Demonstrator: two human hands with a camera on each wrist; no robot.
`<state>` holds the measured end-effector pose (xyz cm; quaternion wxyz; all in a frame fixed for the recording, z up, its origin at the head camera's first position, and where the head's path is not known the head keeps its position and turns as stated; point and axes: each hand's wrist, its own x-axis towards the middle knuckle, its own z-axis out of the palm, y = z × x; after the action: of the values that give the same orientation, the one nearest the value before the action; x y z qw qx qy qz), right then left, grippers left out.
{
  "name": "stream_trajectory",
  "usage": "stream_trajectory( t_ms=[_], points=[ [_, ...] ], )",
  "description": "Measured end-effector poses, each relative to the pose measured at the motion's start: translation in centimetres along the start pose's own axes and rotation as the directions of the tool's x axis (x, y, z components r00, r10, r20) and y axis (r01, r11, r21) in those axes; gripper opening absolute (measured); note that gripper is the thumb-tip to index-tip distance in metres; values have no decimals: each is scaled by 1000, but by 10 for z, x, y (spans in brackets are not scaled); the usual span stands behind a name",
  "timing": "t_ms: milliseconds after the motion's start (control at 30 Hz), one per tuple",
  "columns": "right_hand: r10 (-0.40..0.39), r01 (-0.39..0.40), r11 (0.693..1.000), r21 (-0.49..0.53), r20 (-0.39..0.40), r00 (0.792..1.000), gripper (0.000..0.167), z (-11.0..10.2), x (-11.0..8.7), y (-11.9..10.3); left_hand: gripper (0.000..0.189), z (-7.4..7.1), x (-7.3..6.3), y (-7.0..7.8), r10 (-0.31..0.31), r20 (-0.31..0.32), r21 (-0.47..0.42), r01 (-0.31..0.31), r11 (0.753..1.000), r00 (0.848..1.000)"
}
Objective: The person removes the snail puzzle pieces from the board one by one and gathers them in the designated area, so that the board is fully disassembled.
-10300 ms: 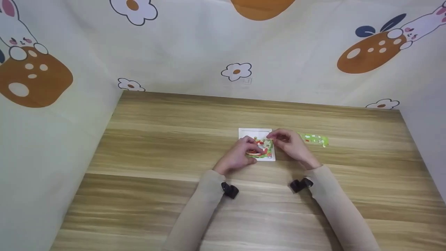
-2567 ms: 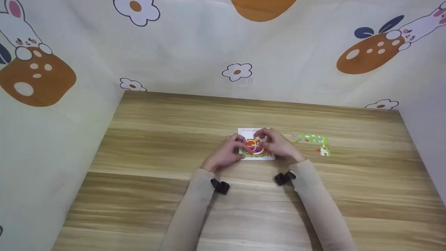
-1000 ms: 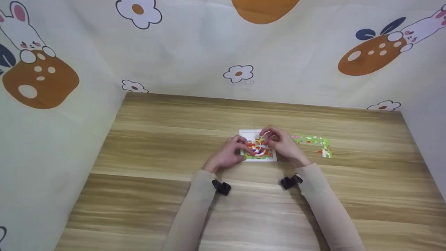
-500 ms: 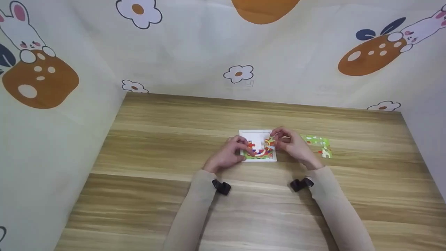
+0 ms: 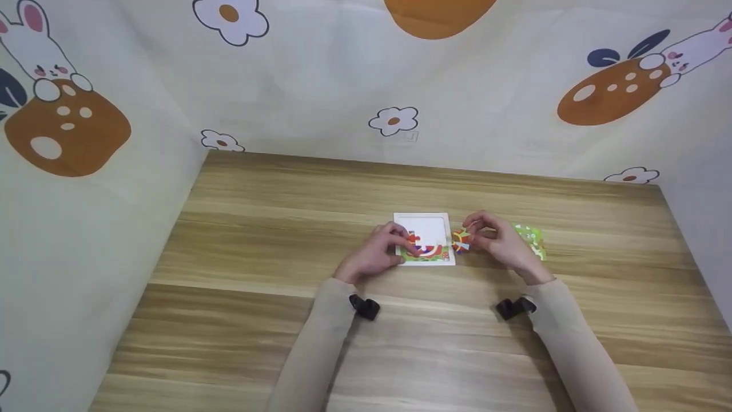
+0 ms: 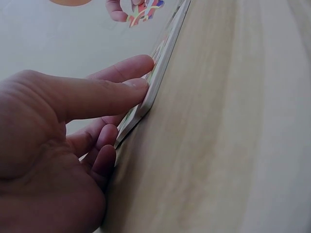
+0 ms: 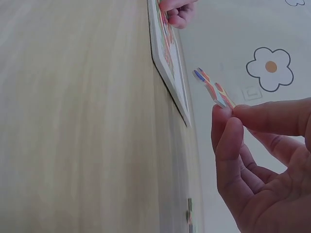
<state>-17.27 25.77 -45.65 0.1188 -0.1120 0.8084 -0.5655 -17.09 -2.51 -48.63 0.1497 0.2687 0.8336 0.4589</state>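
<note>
A white framed jigsaw puzzle board (image 5: 426, 224) lies on the table, its upper part bare and white. Along its lower part run fitted puzzle pieces (image 5: 432, 252) in red, blue and green. My left hand (image 5: 376, 250) is at the board's left side; extended fingers (image 6: 121, 94) press on its face, and other fingertips are at its edge. My right hand (image 5: 500, 243) pinches a joined cluster of puzzle pieces (image 5: 460, 241), red, yellow and blue, just right of the board. In the right wrist view the puzzle pieces (image 7: 212, 88) are raised, held between thumb and fingertips.
Joined green puzzle pieces (image 5: 537, 239) lie on the table to the right, partly hidden behind the right hand. Wood-grain table (image 5: 286, 229) surrounds the board. A patterned pale wall sheet (image 5: 314, 86) encloses the back and sides. Each wrist wears a black camera.
My right hand has lifted the red and yellow cluster from the board and carried it right, baring the board's white middle. Earlier, the green section at right grew longer. The left hand stays on the board.
</note>
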Motion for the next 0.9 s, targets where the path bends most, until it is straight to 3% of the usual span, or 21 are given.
stream_trajectory(
  t_ms=[167,567,900],
  points=[
    [-5,5,999,-31,-13,1000,25,-9,-6,1,26,1,0,-1,1,-4,-9,-1,1000,1000],
    [-10,11,1000,5,-52,999,25,-35,-21,5,26,0,0,-2,19,-7,6,-19,1000,1000],
    [76,-79,996,-29,-80,994,27,-56,-34,7,27,-1,-1,0,11,-4,25,-11,1000,1000]
  ],
)
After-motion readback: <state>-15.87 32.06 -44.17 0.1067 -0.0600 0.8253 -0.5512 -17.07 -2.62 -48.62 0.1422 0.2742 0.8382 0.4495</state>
